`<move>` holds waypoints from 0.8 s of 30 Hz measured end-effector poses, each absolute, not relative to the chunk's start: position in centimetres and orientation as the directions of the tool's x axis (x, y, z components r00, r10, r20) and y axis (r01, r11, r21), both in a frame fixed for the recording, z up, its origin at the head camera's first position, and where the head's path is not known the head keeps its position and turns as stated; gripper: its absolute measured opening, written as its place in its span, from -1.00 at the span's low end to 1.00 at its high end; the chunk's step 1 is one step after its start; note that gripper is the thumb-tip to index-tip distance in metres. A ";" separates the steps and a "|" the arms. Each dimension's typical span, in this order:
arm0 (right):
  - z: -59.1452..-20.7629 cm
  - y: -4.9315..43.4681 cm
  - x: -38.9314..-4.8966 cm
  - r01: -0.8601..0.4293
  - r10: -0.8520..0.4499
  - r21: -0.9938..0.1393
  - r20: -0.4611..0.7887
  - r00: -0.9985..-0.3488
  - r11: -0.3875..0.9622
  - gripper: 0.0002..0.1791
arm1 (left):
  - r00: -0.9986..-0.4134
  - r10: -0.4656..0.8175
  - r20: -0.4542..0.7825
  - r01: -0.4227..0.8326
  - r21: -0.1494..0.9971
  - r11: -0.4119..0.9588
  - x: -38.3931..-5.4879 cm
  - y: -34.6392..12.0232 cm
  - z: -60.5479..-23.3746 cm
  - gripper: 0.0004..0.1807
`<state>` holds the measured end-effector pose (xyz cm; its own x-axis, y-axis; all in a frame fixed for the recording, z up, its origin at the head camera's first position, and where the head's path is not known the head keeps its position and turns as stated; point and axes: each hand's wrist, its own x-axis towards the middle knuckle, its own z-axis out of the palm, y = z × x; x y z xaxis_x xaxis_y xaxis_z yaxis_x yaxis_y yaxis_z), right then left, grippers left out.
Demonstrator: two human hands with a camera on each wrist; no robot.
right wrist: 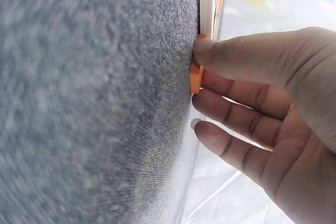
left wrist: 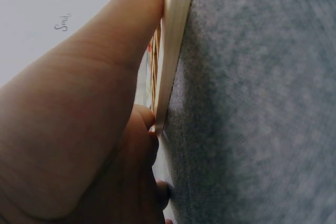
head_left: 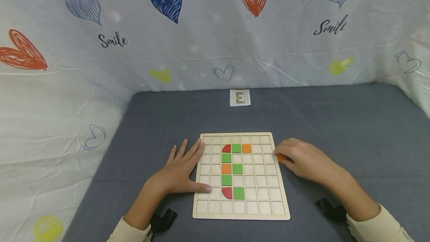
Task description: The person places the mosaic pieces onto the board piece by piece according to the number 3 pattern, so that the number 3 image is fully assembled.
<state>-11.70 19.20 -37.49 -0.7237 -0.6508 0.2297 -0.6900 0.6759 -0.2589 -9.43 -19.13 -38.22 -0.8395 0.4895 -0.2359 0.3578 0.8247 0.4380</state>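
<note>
A wooden grid board (head_left: pixel 262 206) lies on the grey cloth, partly filled with coloured tiles. In its upper row sit a red quarter-round tile (head_left: pixel 226 148), a green square tile (head_left: pixel 236 148) and an orange square tile (head_left: pixel 246 148); several more form a column below, with green tiles to its right. My left hand (head_left: pixel 176 174) is spread at the board's left side, thumb over a lower cell and fingertips along the upper left edge. Beside the right edge, my right hand (head_left: pixel 307 160) pinches an orange tile (right wrist: pixel 195 80) between thumb and fingers, low over the cloth.
A small card (head_left: pixel 240 98) printed with a coloured grid pattern lies at the table's far edge. Behind stands a white curtain (head_left: pixel 208 40) with hearts and lettering. Black bands (head_left: pixel 330 210) show near both wrists.
</note>
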 end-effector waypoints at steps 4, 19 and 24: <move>-37.5 19.1 -11.7 -0.694 -0.654 -0.262 0.235 -0.719 0.670 -0.73 | -0.838 0.489 -0.241 0.355 0.440 0.825 -9.5 -19.1 -38.2 0.36; -36.1 17.6 -9.5 -0.739 -0.716 -0.333 0.214 -0.664 0.586 -0.70 | -0.837 0.490 -0.244 0.353 0.442 0.824 -9.5 -19.1 -38.2 0.36; -35.9 16.3 -8.4 -0.768 -0.751 -0.338 0.213 -0.625 0.544 -0.70 | -0.834 0.488 -0.256 0.351 0.436 0.829 -9.5 -19.1 -38.1 0.36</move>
<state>-8.43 16.28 -35.95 -0.6253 -0.7507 0.2131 -0.7681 0.5439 -0.3379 -9.47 -19.09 -38.11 -0.8343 0.4881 -0.2563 0.3507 0.8286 0.4364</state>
